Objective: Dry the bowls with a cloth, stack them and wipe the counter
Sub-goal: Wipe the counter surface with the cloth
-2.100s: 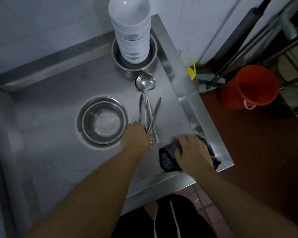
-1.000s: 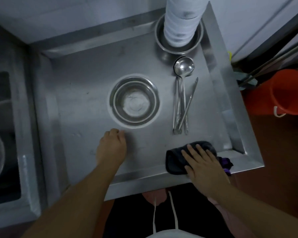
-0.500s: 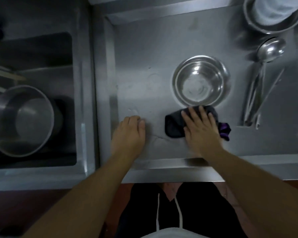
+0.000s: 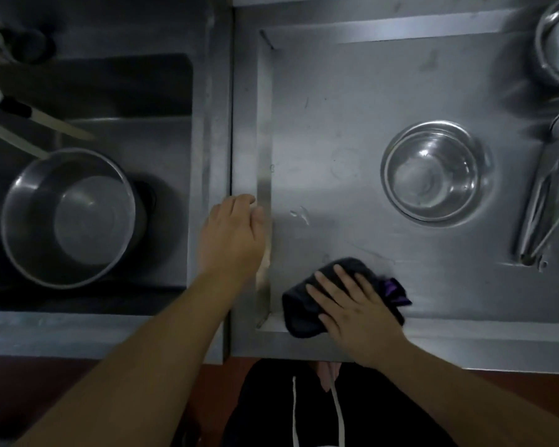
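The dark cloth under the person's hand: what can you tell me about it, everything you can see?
The cloth is dark, almost black, soft and bunched into a rumpled pad, with a purple bit poking out at its right side. It lies flat on the steel counter, in the near left corner of the recessed surface, its near edge lapping onto the raised front lip. The right hand presses down on it, palm flat and fingers spread. Nothing else touches it; whether it is wet cannot be told.

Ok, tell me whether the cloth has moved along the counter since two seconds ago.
Yes. The cloth under the right hand has slid left, from below the ladle and tongs, past the steel bowl, to the counter's front-left corner.
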Tool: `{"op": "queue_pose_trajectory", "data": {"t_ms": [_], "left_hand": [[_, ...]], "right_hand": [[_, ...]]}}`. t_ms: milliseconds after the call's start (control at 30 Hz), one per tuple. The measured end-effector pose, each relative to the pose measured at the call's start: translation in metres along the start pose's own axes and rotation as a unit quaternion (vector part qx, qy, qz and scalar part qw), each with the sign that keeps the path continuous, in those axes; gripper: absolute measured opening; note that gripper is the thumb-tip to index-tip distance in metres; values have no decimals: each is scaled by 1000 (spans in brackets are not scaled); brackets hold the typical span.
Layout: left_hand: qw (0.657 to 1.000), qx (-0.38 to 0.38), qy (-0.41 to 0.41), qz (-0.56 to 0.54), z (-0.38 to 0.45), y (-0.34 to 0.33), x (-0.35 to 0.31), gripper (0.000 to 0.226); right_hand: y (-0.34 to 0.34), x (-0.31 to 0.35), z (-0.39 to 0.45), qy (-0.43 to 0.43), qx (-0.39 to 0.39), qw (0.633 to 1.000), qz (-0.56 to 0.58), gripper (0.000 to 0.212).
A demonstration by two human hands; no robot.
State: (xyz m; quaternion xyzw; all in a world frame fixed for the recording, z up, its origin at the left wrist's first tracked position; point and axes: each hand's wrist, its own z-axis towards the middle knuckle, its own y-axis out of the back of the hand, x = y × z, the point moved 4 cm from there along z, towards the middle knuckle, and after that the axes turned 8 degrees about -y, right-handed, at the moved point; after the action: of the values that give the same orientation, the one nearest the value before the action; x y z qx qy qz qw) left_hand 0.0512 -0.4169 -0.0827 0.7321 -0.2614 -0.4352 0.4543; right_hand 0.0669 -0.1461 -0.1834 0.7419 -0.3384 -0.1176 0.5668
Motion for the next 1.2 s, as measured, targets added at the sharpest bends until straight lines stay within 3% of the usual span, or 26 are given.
{"op": "queue_pose_trajectory", "data": {"t_ms": [200,367,467,600,733,933,1033,1200], "left_hand": [[1000,-10,4,-6,0,5,7,32],[999,-44,5,3,5,23,18,35],[998,-59,1,5,9,32,26,37],[997,-75,5,-1,15,38,31,33],[998,-61,-8,4,19,37,24,37],[999,-31,-36,5,26,29,-2,40],[999,2,-48,11,33,16,-12,40],[999,33,-42,9,39,-7,-18,37]], "right_hand": [[41,35,141,-60,-23,997,29,60],[91,0,266,-144,-24,985,95,62],[100,-6,293,-175,-16,977,121,63],[81,47,240,-168,-30,973,155,66],[36,97,140,-112,6,982,153,66],[-7,78,4,21,71,996,58,69],[-5,43,-15,-17,54,997,53,54],[4,0,7,-91,-10,995,36,55]]}}
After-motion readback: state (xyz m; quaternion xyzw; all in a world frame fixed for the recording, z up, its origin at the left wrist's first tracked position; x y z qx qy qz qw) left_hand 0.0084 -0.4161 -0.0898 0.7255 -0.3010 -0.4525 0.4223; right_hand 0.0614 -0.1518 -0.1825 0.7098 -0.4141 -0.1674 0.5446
